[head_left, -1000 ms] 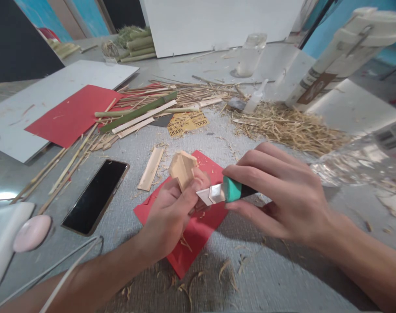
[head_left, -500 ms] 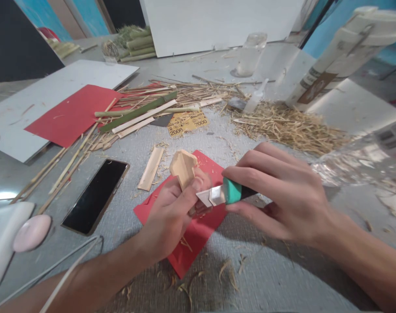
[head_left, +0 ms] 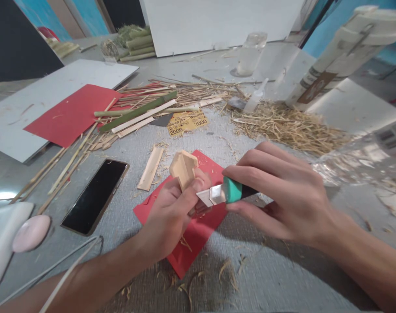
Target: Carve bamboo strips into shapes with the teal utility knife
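Observation:
My left hand is closed around a small pale carved piece of wood or bamboo, whose wide angular end sticks up past the fingers. The lower part of that piece is hidden in the hand. In my right hand is a utility knife with a green collar and dark handle. Its short blade points left, close to my left thumb; whether it touches the piece I cannot tell. Below both hands lies a red sheet with shavings on it. A flat bamboo strip rests just left of the sheet.
Left of the hands are a phone, a pink oval object and white cables. Behind lie bamboo sticks, yellow sandpaper and straw shavings. A clear plastic bottle lies at right, near a tall white container.

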`<state>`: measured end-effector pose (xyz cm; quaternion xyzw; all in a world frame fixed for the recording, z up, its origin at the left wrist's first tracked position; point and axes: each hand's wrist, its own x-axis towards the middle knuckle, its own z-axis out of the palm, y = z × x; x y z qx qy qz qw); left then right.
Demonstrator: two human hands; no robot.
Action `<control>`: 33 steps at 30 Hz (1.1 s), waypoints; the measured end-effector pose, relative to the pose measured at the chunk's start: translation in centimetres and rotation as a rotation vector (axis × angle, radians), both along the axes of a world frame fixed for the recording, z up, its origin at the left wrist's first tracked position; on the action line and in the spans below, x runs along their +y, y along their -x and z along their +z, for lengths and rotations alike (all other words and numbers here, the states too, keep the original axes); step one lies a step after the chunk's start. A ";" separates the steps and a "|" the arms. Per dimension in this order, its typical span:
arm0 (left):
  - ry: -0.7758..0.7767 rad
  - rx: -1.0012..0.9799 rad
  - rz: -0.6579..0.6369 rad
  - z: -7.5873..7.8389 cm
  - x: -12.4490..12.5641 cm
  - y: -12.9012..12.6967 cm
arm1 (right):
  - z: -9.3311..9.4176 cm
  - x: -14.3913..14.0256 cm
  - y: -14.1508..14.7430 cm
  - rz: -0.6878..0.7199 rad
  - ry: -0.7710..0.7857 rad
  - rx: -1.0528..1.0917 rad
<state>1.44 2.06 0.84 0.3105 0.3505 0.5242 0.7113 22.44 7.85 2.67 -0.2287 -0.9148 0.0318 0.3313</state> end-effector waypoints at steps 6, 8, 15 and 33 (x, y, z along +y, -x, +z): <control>-0.005 0.013 0.004 0.0 0.0 0.0 | 0.1 0.0 0.0 0.015 0.005 0.010; -0.012 0.008 0.004 0.0 0.0 0.0 | 0.1 0.0 -0.1 0.013 0.005 0.007; -0.007 0.020 0.002 0.0 -0.1 0.0 | 0.1 0.0 -0.1 0.017 0.010 0.017; -0.012 0.047 -0.038 0.5 0.1 0.2 | 0.0 -0.2 -0.1 0.010 0.030 0.024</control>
